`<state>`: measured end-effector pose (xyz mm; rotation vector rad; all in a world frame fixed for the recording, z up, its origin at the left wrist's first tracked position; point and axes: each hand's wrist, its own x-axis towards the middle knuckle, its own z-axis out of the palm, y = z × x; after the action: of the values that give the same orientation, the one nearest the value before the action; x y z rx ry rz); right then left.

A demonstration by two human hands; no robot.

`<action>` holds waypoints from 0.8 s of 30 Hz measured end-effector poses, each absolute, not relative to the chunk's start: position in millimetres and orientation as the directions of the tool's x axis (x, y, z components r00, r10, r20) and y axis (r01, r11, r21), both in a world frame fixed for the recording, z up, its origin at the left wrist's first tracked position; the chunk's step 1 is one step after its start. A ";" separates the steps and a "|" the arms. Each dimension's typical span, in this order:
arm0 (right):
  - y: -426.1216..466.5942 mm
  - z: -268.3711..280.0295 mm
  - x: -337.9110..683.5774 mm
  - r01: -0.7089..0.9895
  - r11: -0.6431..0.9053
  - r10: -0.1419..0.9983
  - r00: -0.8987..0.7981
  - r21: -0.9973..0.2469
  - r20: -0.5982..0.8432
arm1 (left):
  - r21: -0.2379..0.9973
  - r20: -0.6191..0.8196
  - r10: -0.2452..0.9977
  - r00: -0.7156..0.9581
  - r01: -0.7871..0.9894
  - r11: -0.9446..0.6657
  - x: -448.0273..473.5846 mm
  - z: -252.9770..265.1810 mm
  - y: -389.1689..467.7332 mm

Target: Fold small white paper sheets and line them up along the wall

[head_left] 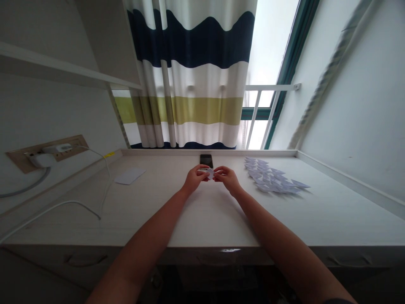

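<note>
A small piece of folded white paper is held up between my two hands, above the middle of the desk. My left hand pinches its left side between thumb and fingers. On the other side, my right hand grips the paper's right edge with its fingertips. Just beyond the hands lies a dark smartphone, its near end partly covered by them. To the right, several folded white paper pieces with pointed ends sit in overlapping rows.
A flat stack of white paper rests on the left of the white desk. White cables run from a wall socket across the left side. A raised ledge borders the desk; a striped curtain hangs behind.
</note>
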<state>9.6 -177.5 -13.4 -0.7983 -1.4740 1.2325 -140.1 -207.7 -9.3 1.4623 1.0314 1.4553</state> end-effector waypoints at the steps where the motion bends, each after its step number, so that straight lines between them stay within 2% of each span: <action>1: -177.0 -13.6 9.7 -0.123 0.247 0.925 -0.266 -0.961 0.272 | 0.941 0.339 0.941 0.004 0.004 -0.339 -139.9 -8.9 -208.4; 15: -184.1 -6.8 11.5 -0.144 0.220 0.922 -0.292 -0.965 0.254 | 0.949 0.301 0.953 -0.042 -0.087 -0.303 -140.0 -11.5 -204.8; 24: -182.3 -8.4 11.2 -0.124 0.228 0.919 -0.300 -0.966 0.256 | 0.951 0.289 0.957 -0.007 -0.114 -0.288 -140.0 -9.4 -207.3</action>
<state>11.2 -182.3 -8.4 -0.7916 -1.4769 1.2820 -140.0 -207.3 -9.4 1.3361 0.9626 1.4646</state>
